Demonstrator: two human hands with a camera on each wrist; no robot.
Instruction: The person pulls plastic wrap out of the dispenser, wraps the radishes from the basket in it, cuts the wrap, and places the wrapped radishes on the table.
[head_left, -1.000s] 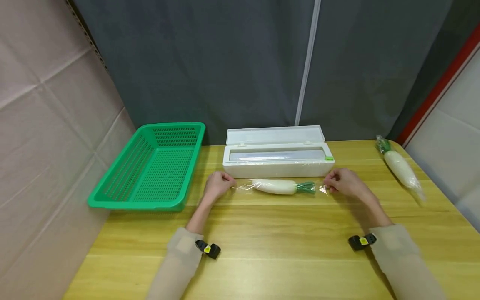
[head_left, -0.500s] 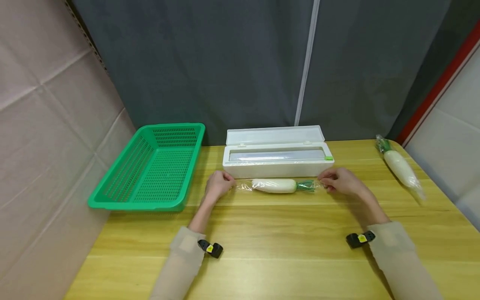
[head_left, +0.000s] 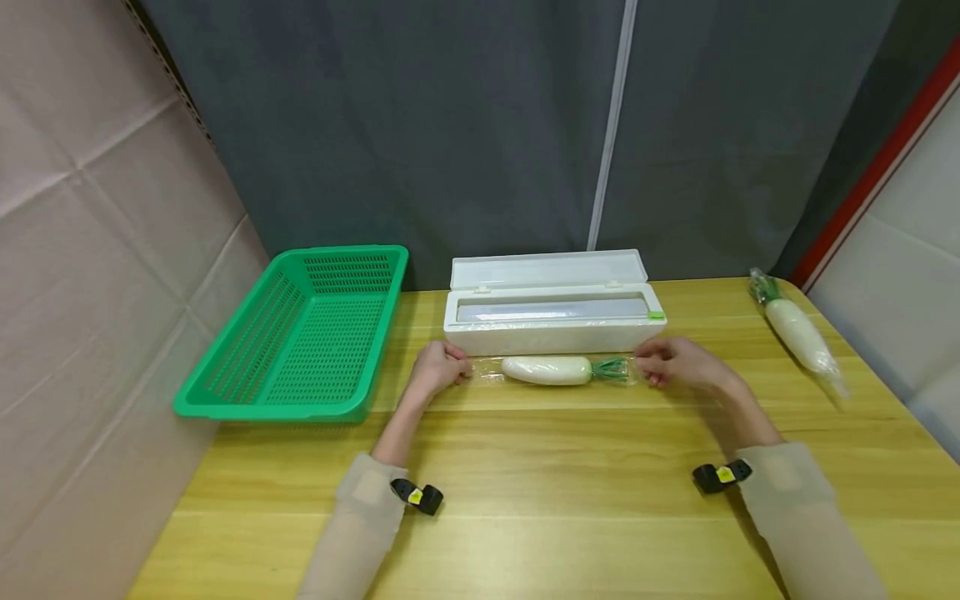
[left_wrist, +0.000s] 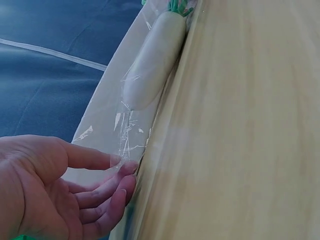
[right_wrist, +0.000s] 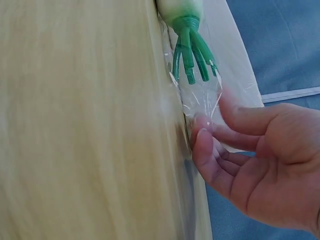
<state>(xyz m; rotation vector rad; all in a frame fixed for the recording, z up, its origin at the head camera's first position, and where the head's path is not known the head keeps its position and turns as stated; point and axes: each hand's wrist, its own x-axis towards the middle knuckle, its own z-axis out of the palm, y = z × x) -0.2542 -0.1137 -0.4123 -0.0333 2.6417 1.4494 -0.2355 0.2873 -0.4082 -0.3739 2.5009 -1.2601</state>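
A white radish [head_left: 547, 370] with green stems, wrapped in clear film, lies crosswise in front of a white cling film box [head_left: 555, 337]. The thumb and fingertips of my left hand [head_left: 437, 367] pinch the film's tail [left_wrist: 127, 137] beyond the radish's white end. At the stem end, my right hand [head_left: 678, 363] has curled fingers and thumb on either side of the gathered clear film [right_wrist: 200, 100], just past the green stems [right_wrist: 192, 55]. In both wrist views, the film is creased and shiny near the fingertips.
A green plastic basket [head_left: 277, 410] stands at the left. Another film-wrapped radish [head_left: 802, 335] lies near the table's right edge. The box's lid [head_left: 549, 269] is raised, and a roll of film [head_left: 553, 311] shows inside. Behind the wooden table [head_left: 555, 500] hangs a dark curtain [head_left: 420, 125].
My right hand has shifted a little left, closer to the stems, and the film there now spans a shorter length. My left hand stays almost in place at the other end.
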